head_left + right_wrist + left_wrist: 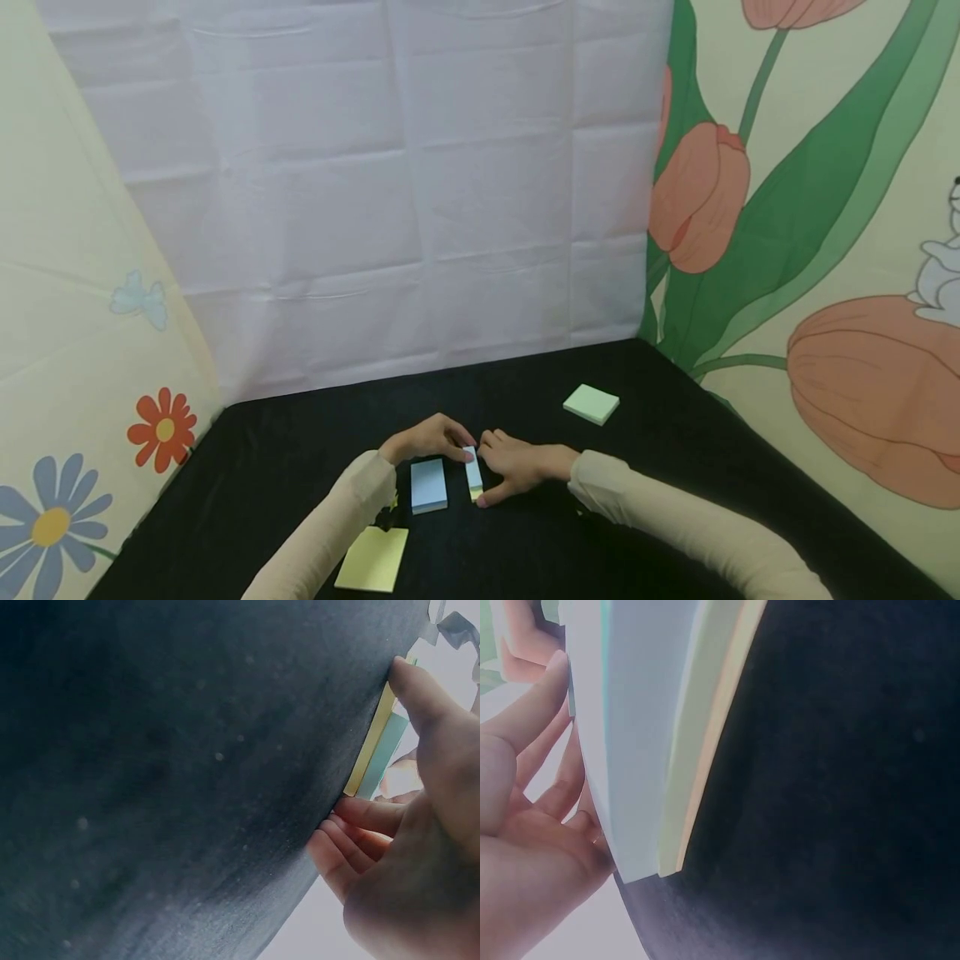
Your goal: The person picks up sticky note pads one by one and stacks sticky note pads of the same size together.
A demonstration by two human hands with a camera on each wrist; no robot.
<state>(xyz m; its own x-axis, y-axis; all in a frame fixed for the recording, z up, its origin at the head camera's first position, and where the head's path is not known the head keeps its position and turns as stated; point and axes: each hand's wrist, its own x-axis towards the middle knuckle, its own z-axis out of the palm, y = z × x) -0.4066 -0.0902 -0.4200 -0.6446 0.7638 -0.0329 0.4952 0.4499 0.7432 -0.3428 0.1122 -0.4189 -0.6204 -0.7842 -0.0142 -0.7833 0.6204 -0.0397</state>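
A narrow pad of blue sticky notes (pixel 473 469) lies on a yellow layer (pixel 367 750) between the two hands. My left hand (pixel 430 437) holds this small stack at its far left end, thumb against it. From the right, my right hand (pixel 522 463) grips the same stack, thumb at the near end and fingers toward the far end. Just below the left hand sits a wider blue sticky-note pad (pixel 428 483). In the left wrist view that wider pad (pixel 645 750) fills the foreground, with green and peach layers along its side.
A yellow sticky-note pad (pixel 372 559) lies beside the left forearm, near the front. Farther back on the right is a pale green pad (pixel 592 403). Black cloth (pixel 315 425) covers the table, with a white sheet (pixel 420 183) hanging behind it.
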